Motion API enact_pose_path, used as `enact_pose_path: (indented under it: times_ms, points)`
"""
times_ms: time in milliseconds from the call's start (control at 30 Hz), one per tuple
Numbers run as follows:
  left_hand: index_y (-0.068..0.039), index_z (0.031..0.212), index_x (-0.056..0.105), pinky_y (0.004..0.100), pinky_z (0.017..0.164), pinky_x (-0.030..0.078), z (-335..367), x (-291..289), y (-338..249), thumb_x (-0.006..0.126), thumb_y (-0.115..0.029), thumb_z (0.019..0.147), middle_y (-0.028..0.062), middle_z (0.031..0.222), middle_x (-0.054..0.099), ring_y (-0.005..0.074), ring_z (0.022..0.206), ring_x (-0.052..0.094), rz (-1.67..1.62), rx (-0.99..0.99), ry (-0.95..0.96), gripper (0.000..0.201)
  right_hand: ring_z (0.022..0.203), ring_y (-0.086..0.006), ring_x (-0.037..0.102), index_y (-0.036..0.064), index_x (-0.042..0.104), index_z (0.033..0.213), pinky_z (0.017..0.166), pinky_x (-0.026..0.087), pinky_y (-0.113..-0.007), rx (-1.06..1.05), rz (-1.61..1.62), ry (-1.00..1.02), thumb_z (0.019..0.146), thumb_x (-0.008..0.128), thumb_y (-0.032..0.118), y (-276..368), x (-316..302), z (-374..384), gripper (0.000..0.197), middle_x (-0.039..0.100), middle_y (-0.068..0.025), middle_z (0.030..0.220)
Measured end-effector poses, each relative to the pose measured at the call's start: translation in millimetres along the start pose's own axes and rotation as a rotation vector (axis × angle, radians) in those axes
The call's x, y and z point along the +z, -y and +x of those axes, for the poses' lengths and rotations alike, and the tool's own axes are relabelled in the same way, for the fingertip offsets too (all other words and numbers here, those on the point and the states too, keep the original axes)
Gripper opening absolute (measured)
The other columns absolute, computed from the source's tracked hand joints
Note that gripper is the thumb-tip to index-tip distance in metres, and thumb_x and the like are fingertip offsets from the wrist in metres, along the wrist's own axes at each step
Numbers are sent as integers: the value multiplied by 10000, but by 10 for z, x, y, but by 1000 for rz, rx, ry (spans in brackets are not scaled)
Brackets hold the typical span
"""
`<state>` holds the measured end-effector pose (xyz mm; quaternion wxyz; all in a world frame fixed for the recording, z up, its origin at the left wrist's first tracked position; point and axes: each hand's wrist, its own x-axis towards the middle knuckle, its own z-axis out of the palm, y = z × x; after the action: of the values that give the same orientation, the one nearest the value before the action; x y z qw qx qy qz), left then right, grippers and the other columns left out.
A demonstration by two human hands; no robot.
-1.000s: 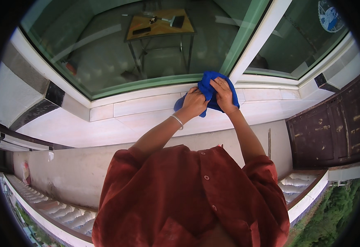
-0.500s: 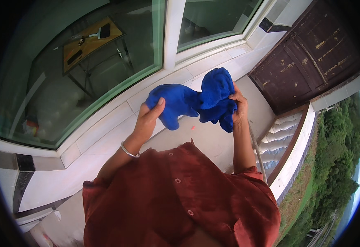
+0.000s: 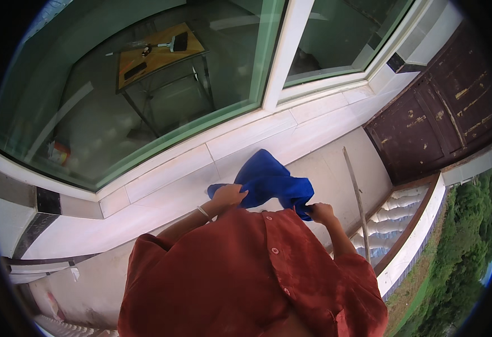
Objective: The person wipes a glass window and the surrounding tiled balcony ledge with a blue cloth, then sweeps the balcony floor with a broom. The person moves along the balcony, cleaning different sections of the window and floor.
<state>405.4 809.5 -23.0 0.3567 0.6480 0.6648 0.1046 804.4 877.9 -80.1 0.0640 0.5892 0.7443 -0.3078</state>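
Observation:
A blue cloth (image 3: pixel 268 178) is stretched between my two hands in front of my body, its middle billowing up and away from me. My left hand (image 3: pixel 229 195) is closed on its left end, with a silver bangle on the wrist. At the right end, my right hand (image 3: pixel 320 213) pinches a corner of the cloth. Both hands are low, close to the front of my red shirt (image 3: pixel 218 269). The fingertips of the left hand are partly hidden by the cloth.
A large glass window (image 3: pixel 161 73) with a white frame stands ahead; behind it is a wooden-topped table (image 3: pixel 161 56) with a brush on it. To the right are a worn dark door (image 3: pixel 442 106), a leaning stick (image 3: pixel 358 196) and a white balustrade (image 3: pixel 397 219).
Both hands have come down and closer to my body. The cloth, bunched in two lumps before, is now spread out more between them. My view has shifted as well.

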Motion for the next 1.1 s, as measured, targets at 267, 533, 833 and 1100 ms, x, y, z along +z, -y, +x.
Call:
enact_pose_path:
  times_ms: [267,533,833,1100]
  points:
    - [29,1228,624,289,896,490,-725,-548,28,547,-119,1003,52,1094,689,126,989,615,-1003,172,-288,280,860,-132,659,-15,705,1105,802,523,-286,-207,1002,8,956,616,115,1207,-1028,231,216,714,-46,963]
    - [36,1412,490,261,1042,415,-1602,-1039,-161,551,-84,1024,46,1282,610,109,1166,544,-1248,392,-731,411,1071,-232,657,-45,572,1265,979,509,-367,-498,1621,-70,975,612,190,2864,-1718,-84,376,675,-118,1175]
    - [50,1343,535,464,1083,388,-1685,-2164,-61,565,-137,989,263,1386,532,441,1311,482,-204,296,-1487,402,1053,-362,565,-12,636,1171,932,424,-405,-1616,425,-1239,790,750,123,5149,-1812,276,420,590,-186,1203]
    - [44,1328,549,593,1186,264,-1110,-1788,779,606,-32,825,244,1391,540,460,1359,433,467,85,-1477,512,1021,-198,551,194,709,1050,882,402,-399,-1698,81,-1010,683,706,153,5024,-157,962,369,612,45,1156]
